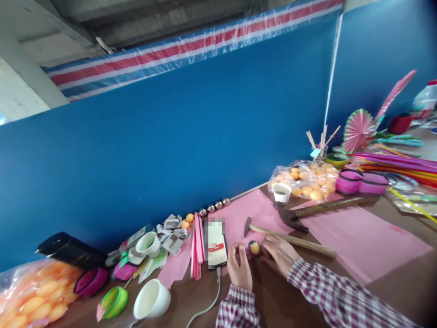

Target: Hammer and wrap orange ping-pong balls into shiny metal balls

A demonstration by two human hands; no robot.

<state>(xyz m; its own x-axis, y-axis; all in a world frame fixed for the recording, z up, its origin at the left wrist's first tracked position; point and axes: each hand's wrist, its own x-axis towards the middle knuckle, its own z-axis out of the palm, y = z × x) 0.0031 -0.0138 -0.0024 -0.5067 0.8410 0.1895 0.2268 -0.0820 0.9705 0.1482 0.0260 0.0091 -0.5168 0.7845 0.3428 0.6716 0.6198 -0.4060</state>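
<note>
A small orange ball (254,247) with a dark, shiny rim lies between my two hands, low over the brown table. My left hand (240,266) is at its left side, thumb and fingers pinched together; a bit of something purplish shows by the fingertips, too small to name. On the ball's other side my right hand (280,252) is closed, its fingers bent toward the ball and partly hidden. Just behind the right hand lies a small hammer (293,238) with a wooden handle. A phone (216,246) with a cable plugged in rests beyond my left hand.
Pink sheets (368,241) cover part of the table. A larger hammer (324,207) lies further back, near a bag of orange balls (316,180). White cups (152,299), pink strips (197,248) and another ball bag (41,291) are to the left. A blue partition (170,136) stands behind.
</note>
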